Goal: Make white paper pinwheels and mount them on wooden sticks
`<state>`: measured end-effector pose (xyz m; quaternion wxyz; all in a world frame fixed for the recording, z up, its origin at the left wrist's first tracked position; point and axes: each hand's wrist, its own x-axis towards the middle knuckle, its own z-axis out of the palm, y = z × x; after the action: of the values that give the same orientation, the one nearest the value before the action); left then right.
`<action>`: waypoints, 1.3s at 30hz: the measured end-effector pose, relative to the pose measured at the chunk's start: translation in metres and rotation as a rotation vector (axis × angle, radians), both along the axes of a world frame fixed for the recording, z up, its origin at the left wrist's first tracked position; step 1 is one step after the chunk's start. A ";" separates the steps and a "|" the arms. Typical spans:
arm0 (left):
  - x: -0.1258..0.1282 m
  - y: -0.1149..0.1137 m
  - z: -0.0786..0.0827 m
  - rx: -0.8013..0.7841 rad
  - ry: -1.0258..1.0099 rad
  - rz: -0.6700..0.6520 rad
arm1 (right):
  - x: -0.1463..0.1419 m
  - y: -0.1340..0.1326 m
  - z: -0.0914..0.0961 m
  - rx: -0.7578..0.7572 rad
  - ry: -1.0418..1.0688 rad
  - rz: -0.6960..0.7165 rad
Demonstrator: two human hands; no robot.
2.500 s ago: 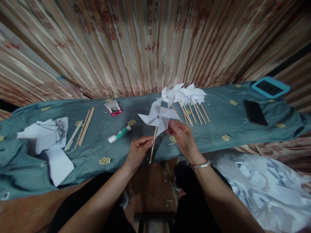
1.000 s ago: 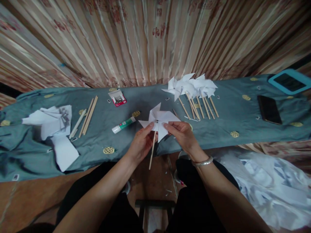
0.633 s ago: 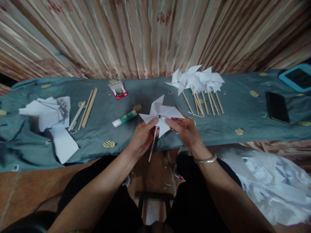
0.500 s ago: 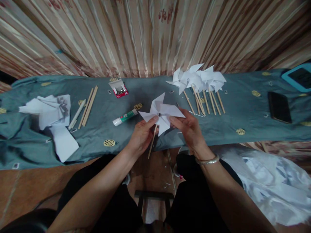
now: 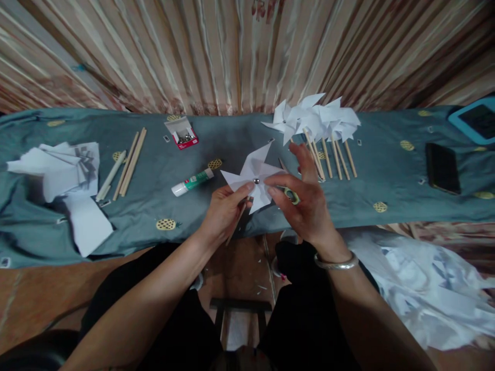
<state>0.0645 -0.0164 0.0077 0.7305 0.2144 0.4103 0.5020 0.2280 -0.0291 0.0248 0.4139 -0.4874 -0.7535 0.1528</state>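
A white paper pinwheel (image 5: 253, 172) on a thin wooden stick, with a metal pin at its centre, is held over the near edge of the table. My left hand (image 5: 224, 211) is closed on the stick just under the paper, thumb up by the pin. My right hand (image 5: 305, 198) touches a paper blade right of the pin with thumb and forefinger, its other fingers lifted and spread. Most of the stick is hidden behind my left hand.
Several finished pinwheels (image 5: 313, 121) lie at the back right on the blue-grey tablecloth (image 5: 154, 196). A glue stick (image 5: 192, 182), a red pin box (image 5: 181, 135), loose sticks (image 5: 129, 162) and white paper sheets (image 5: 62, 172) lie to the left. A dark phone (image 5: 442, 168) and a blue-framed tablet (image 5: 475, 118) lie right.
My left hand has slid up the stick to just beneath the paper. My right hand's outer fingers have lifted and spread while thumb and forefinger stay at the blade. The pinwheel has turned a little.
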 end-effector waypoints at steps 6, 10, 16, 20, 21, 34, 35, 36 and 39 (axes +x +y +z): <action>0.004 -0.001 0.002 0.023 0.002 -0.021 | 0.004 0.004 -0.004 -0.001 -0.032 -0.017; 0.005 -0.001 0.001 0.048 0.011 -0.030 | 0.004 0.005 -0.006 -0.003 -0.063 -0.011; 0.007 -0.002 0.001 0.053 0.037 -0.035 | 0.004 0.007 -0.011 0.028 -0.106 -0.014; 0.009 -0.002 0.001 0.057 0.040 -0.031 | 0.003 0.007 -0.012 0.054 -0.137 -0.021; 0.009 -0.002 0.000 0.058 0.036 -0.029 | 0.003 0.007 -0.012 0.061 -0.146 -0.027; 0.012 -0.003 0.002 0.013 0.028 -0.027 | 0.003 0.007 -0.010 -0.080 -0.010 -0.005; 0.012 -0.003 0.002 0.013 0.029 -0.026 | 0.003 0.007 -0.010 -0.075 -0.011 -0.006; 0.012 -0.003 0.002 0.015 0.031 -0.026 | 0.002 0.006 -0.010 -0.064 -0.017 -0.010; 0.012 -0.003 0.000 0.021 0.041 -0.025 | 0.000 0.005 -0.008 -0.031 -0.045 -0.044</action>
<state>0.0770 -0.0193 0.0082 0.7259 0.2376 0.4173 0.4925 0.2281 -0.0243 0.0169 0.3925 -0.5134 -0.7494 0.1442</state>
